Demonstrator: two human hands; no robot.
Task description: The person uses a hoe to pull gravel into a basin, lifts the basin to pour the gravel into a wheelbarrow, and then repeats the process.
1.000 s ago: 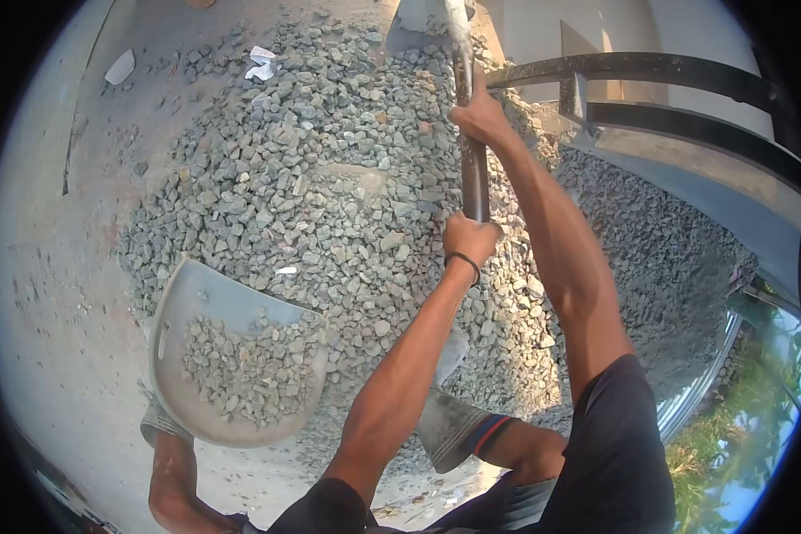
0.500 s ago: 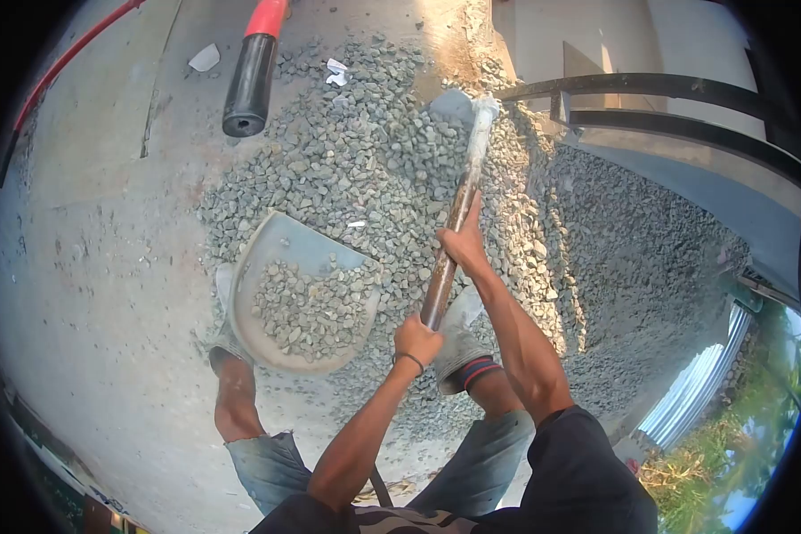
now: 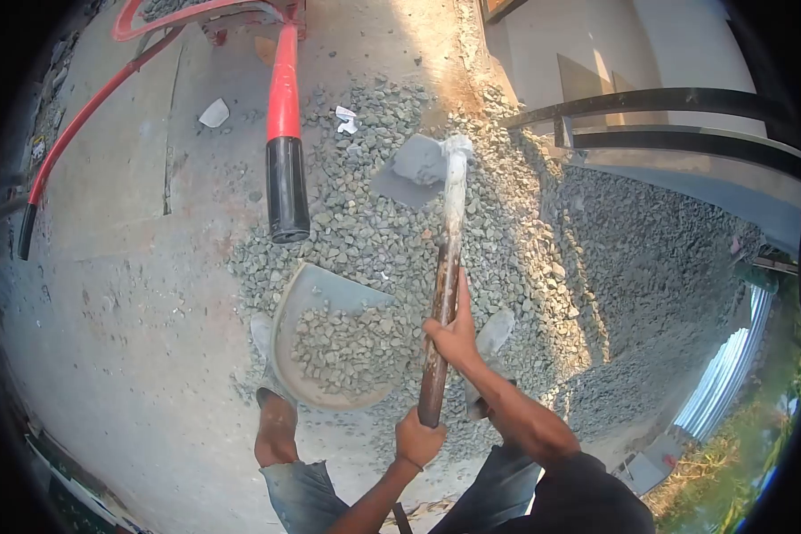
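My left hand (image 3: 419, 439) is closed around the lower end of a hoe handle (image 3: 440, 331). Farther up the same handle, my right hand (image 3: 454, 336) grips it. The hoe's grey blade (image 3: 420, 160) is over the gravel pile (image 3: 356, 214), with a dark shadow beside it. Between my feet and left of the handle lies a shallow scoop-shaped pan (image 3: 287, 356), partly filled with gravel (image 3: 347, 343).
A wheelbarrow's red handle with a black grip (image 3: 287, 191) reaches in from the top; its other handle (image 3: 80, 138) is at left. White scraps (image 3: 346, 119) lie on the gravel. A dark metal frame (image 3: 676, 102) stands at right, near corrugated sheet (image 3: 721, 374).
The hoe blade has come up off the stones and back toward me, casting a shadow. Both hands move with the handle. My view has shifted, showing more of the wheelbarrow.
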